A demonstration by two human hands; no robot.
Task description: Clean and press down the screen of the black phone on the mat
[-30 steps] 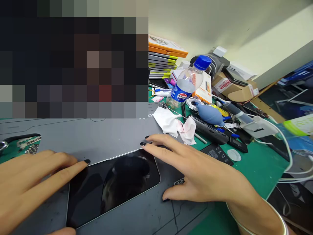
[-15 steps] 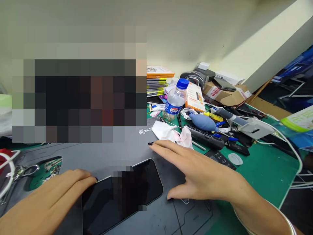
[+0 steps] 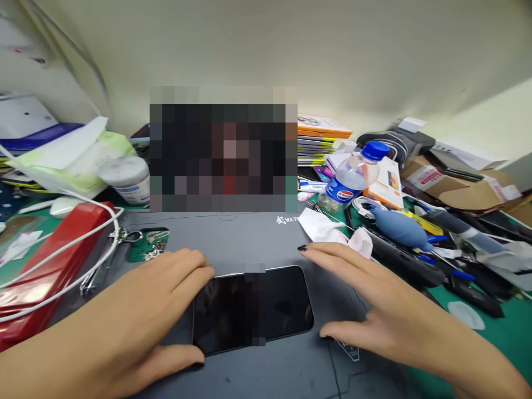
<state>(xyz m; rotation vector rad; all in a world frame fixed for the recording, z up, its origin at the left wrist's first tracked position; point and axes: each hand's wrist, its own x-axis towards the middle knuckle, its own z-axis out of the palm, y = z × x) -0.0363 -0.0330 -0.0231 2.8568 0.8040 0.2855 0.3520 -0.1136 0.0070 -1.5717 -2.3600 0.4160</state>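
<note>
Phone (image 3: 276, 307) noted flat on grey mat (image 3: 245, 241), dark screen upward, long sides running left to right with a slight rise toward the right end; middle strip pixelated and not open to inspection. Of the two hands, left hand (image 3: 153, 299) set across the left end of the phone, fingers at the far edge, thumb at the near corner, clamped on it across its width. Right hand (image 3: 386, 302) apart from the phone, just beyond its right end, thumb and fingers spread wide. On the left side: red case (image 3: 78, 238) with white cable (image 3: 112, 244) looped across it, scissors (image 3: 132, 237) next to a cutout in the mat with small metal parts (image 3: 155, 250), and lidded jar (image 3: 129, 180) farther back. On the right side: crumpled white tissue (image 3: 320, 226) just beyond the right fingers, blue-capped bottle (image 3: 348, 183) behind it, then blue rubber blower (image 3: 397, 226), black tool (image 3: 403, 256) and translucent disc (image 3: 466, 315) on green counter (image 3: 513, 332). At the rear right: opened cardboard box (image 3: 469, 191). Area behind the mat, at centre: pixelated, contents unreadable.
</note>
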